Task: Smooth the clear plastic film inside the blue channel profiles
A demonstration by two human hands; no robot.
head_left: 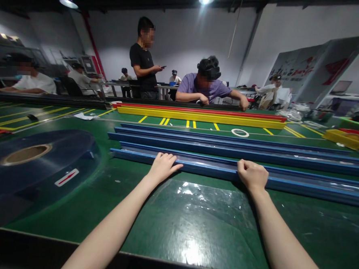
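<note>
A long blue plastic channel [208, 167] lies across the green table in front of me, with a clear glossy lining along its inside. My left hand [163, 167] is on its near wall toward the left end, fingers hooked over the lip and thumb stretched along the front. Farther right, my right hand [253, 175] is closed round the same near wall; its fingertips are hidden. Just behind it lie more blue channels [227, 148], roughly parallel. A clear plastic sheet [203, 197] lies flat between my forearms.
A big roll of clear film [75, 152] lies at the left. Yellow and red strips [199, 116] and a white ring [239, 133] are farther back. Yellow bins [346, 138] stand at the right. Across the table a person in purple [188, 84] bends over black strips.
</note>
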